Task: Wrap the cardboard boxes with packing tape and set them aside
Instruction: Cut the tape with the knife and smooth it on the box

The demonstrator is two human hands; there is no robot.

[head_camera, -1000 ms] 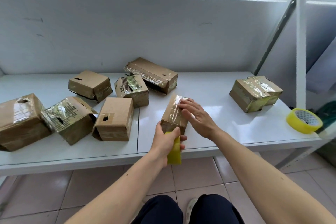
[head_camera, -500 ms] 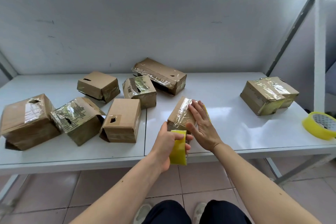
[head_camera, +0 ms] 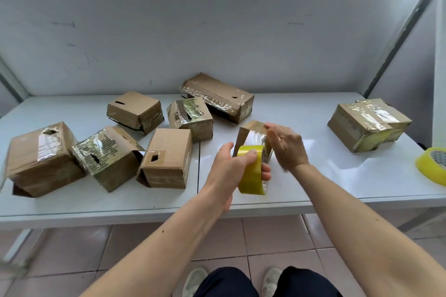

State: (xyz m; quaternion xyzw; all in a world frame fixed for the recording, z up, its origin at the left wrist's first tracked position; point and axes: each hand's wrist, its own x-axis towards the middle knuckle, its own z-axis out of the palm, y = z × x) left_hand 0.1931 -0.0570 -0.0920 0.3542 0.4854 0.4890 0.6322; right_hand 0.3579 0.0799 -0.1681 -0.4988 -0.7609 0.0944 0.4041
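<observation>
Wrapping small box (head_camera: 249, 131) at table (head_camera: 337, 176) front edge | left hand (head_camera: 231, 164) fingers curled around yellow tape roll (head_camera: 252, 171) | right hand (head_camera: 286, 146) grips the box, tilted up | next, I think: pull tape around, press flat.

left hand (head_camera: 229, 171): lifted tape roll (head_camera: 252, 171) from below table edge to beside the box | small box (head_camera: 251, 135): tipped up off table | right hand (head_camera: 287, 147): shifted from box top to its right side
</observation>
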